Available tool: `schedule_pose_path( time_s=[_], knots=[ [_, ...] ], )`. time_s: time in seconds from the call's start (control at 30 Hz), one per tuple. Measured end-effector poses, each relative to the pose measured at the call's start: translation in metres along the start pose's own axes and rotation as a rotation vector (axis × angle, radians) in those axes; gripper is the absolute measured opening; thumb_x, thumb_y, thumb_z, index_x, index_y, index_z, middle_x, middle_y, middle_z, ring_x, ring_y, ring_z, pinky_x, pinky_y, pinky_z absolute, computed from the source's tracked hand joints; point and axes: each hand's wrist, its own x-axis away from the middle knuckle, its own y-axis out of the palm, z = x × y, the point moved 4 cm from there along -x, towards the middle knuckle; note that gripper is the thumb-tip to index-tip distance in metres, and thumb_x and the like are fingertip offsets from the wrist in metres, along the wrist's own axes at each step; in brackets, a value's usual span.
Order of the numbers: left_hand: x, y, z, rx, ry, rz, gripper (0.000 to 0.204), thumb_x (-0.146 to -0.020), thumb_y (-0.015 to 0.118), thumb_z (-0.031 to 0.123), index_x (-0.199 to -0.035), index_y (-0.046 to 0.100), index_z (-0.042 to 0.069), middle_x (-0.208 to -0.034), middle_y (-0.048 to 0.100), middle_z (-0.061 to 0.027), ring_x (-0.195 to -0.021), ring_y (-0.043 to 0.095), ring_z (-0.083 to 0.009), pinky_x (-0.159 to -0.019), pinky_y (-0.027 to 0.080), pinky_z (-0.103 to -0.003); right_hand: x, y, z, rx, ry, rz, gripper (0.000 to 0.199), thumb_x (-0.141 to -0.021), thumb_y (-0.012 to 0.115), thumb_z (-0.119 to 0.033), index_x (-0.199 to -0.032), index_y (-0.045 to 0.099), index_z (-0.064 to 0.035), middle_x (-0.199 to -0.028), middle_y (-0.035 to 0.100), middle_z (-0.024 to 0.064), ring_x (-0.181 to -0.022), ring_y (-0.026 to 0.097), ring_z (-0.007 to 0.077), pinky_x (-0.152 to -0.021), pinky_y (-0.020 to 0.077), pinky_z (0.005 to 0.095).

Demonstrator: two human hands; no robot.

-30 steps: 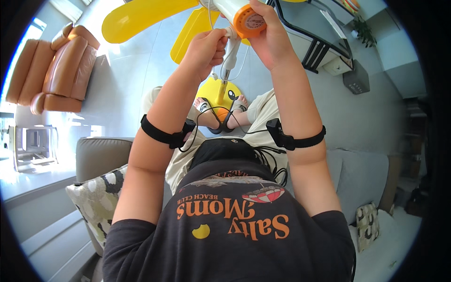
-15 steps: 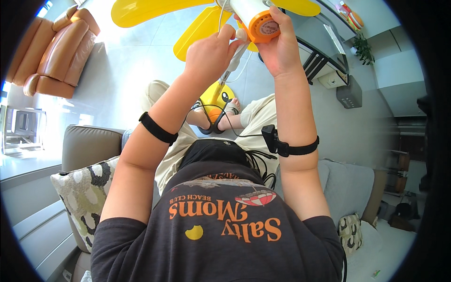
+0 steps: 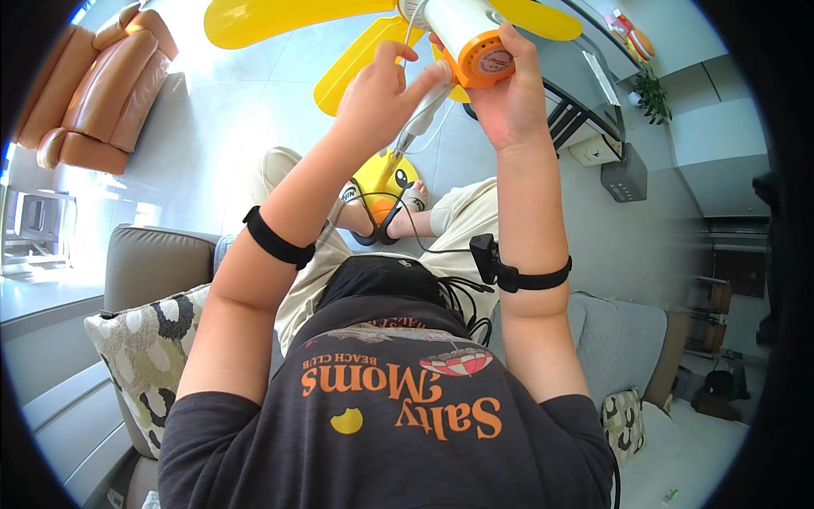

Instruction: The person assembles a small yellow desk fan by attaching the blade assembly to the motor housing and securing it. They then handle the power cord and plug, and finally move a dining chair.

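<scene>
A fan's white motor housing (image 3: 454, 32) with an orange vented rear cap (image 3: 487, 61) is at the top centre. My right hand (image 3: 507, 106) grips it from the right side, thumb along the cap, some fingers hidden behind. Yellow fan blades (image 3: 297, 21) spread out beyond the housing. My left hand (image 3: 377, 93) is just left of the cap, its index finger raised away from the thumb. That thumb touches a small whitish knob (image 3: 443, 71) at the joint under the housing. The white neck (image 3: 424, 114) drops to a metal pole, and a thin white cord hangs beside it.
The yellow duck-faced base (image 3: 386, 178) stands on the floor between my feet. A thin black cable (image 3: 424, 242) runs from the band on my right forearm. A brown leather sofa (image 3: 114, 89) is far left; a patterned cushion (image 3: 153, 356) is beside me. A dark table (image 3: 577, 81) stands right.
My left index finger and thumb have parted from their pinch on the knob; the thumb stays against it. The housing is slightly lower and further right in view, still in my right hand.
</scene>
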Motion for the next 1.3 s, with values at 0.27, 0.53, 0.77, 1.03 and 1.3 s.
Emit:
schedule_pose_path(
  time_s=[0.27,0.53,0.77,1.03,1.3],
  knots=[
    [-0.009,0.006,-0.001,0.009,0.092,-0.041,0.039,-0.093,0.062,0.046,-0.097,0.058,0.007,-0.06,0.048,-0.0029,-0.057,0.05,-0.0184,-0.054,0.039,-0.032,-0.001,0.005,-0.004,0.026,0.073,-0.157,0.054,-0.09,0.062,-0.033,-0.132,0.048,-0.002,-0.12,0.061,0.0126,-0.106,0.062,0.0239,-0.076,0.0547,0.0367],
    [-0.001,-0.009,0.01,-0.227,0.178,-0.035,0.042,-0.091,0.061,0.049,-0.098,0.061,0.007,-0.069,0.062,-0.0081,-0.065,0.063,-0.0285,-0.059,0.046,-0.039,0.002,0.007,-0.004,0.013,0.035,0.014,0.054,-0.09,0.061,-0.033,-0.132,0.048,-0.0021,-0.122,0.061,0.0132,-0.107,0.061,0.0239,-0.075,0.0548,0.0367],
    [-0.012,0.001,0.003,0.027,0.048,-0.102,0.034,-0.094,0.06,0.04,-0.096,0.061,0.006,-0.069,0.062,-0.0099,-0.066,0.063,-0.0294,-0.06,0.046,-0.04,0.006,0.013,-0.007,0.154,0.019,-0.053,0.067,-0.09,0.059,-0.042,-0.138,0.041,0.0028,-0.135,0.052,0.02,-0.123,0.055,0.0362,-0.107,0.0429,0.0446],
    [0.003,-0.007,0.005,-0.335,0.139,-0.048,0.034,-0.093,0.061,0.042,-0.106,0.056,0.01,-0.075,0.065,-0.0092,-0.068,0.064,-0.0297,-0.06,0.048,-0.041,0.009,0.013,-0.008,0.155,-0.009,-0.028,0.067,-0.09,0.06,-0.041,-0.137,0.041,0.0022,-0.135,0.051,0.0199,-0.125,0.054,0.0354,-0.108,0.0424,0.045],
    [-0.004,-0.001,0.005,-0.196,0.265,-0.072,0.027,-0.099,0.054,0.036,-0.098,0.057,0.01,-0.067,0.059,-0.0109,-0.06,0.057,-0.0276,-0.054,0.043,-0.036,0.008,0.013,-0.004,0.137,0.014,-0.055,0.064,-0.09,0.06,-0.041,-0.137,0.042,0.0004,-0.134,0.052,0.0195,-0.125,0.054,0.0344,-0.108,0.0424,0.0447]
  ],
)
